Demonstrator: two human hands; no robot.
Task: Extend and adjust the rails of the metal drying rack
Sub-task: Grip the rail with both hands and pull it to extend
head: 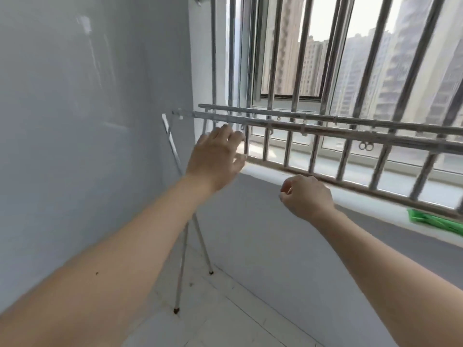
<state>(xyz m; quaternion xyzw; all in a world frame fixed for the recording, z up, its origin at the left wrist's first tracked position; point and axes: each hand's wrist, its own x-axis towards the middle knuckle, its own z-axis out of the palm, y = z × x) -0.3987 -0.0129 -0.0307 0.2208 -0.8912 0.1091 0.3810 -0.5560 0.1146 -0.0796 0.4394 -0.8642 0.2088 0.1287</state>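
While the left hand (217,156) hovers open-fingered just under the near rail (313,128) of the drying rack (250,116) by the window, holding nothing, and the right hand (307,196) hangs loosely curled and empty below it, best close the left on that rail before sliding.

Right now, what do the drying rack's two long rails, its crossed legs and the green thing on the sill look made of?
Two long silver rack rails: apparently bare metal tube, judging by the grey sheen and streaky highlights; possibly steel.
Thin crossed rack legs: same silvery metal look, with dark tips, perhaps rubber or plastic.
Flat green item on the windowsill: likely plastic from its bright uniform colour; blur leaves it open.
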